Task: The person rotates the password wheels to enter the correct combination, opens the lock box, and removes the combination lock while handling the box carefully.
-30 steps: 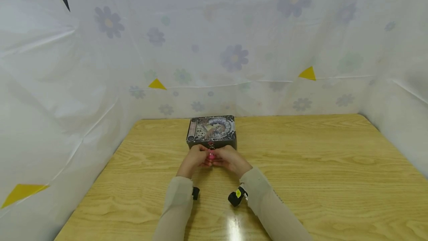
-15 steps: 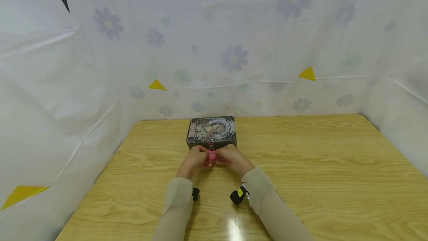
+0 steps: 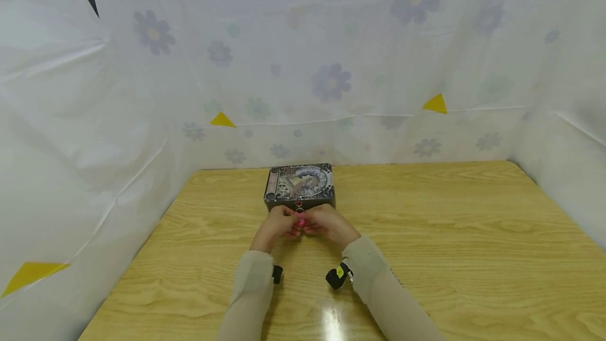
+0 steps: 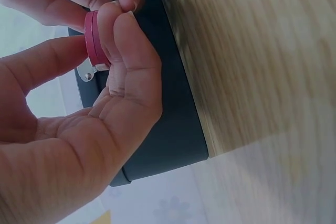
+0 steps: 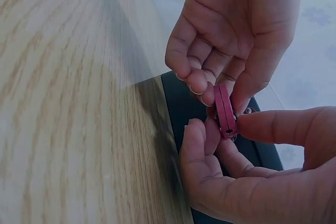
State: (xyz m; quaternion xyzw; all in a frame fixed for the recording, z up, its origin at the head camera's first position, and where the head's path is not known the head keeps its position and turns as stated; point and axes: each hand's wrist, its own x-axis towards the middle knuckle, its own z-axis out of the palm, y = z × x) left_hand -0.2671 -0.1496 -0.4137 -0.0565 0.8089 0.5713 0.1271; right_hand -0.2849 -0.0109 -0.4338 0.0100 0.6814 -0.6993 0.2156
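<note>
In the head view a small pink padlock (image 3: 301,219) hangs by its ring-like shackle (image 3: 300,210) at the front clasp of a dark box (image 3: 299,183) with an ornate printed lid. My left hand (image 3: 278,223) pinches it from the left, thumb on top and fingers underneath. From the right, my right hand (image 3: 326,222) pinches it too. The left wrist view has the padlock (image 4: 94,38) edge-on, between the fingertips of both hands. Two layers of the padlock (image 5: 224,109) show in the right wrist view, with a small dark hole near one end. Fingers hide its faces.
The box stands on a wood-grain table (image 3: 445,241), near its back edge. A white flower-printed sheet (image 3: 369,67) hangs behind and at the sides. Black wrist straps (image 3: 336,277) show below the cuffs.
Both hands stay at the box front. The pink padlock has tilted between the fingers, its marked face turning toward the camera and then away. My right wrist has shifted slightly to the right.
</note>
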